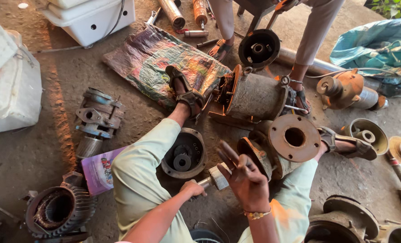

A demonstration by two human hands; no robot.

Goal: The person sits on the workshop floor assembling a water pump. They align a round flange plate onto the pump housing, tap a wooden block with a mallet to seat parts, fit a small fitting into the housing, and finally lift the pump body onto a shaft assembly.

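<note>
Seated on the floor [38, 153], legs spread around pump parts. Left hand [192, 188] closed around the handle of a hammer [215, 178], its square head just left of the right hand [245, 177]. Right hand raised, fingers loosely spread, gripping nothing, just in front of a rusty flanged housing [287, 143]. Round cover [184, 153] between the knees. Motor body [253, 95] beyond, by another person's sandalled foot [299, 100].

Warm, low sunlight falls across the concrete floor [43, 148] from the far left, leaving an orange streak and soft shadows. Focus is sharp at centre; wide-angle distortion bends the edges. No glare.
</note>
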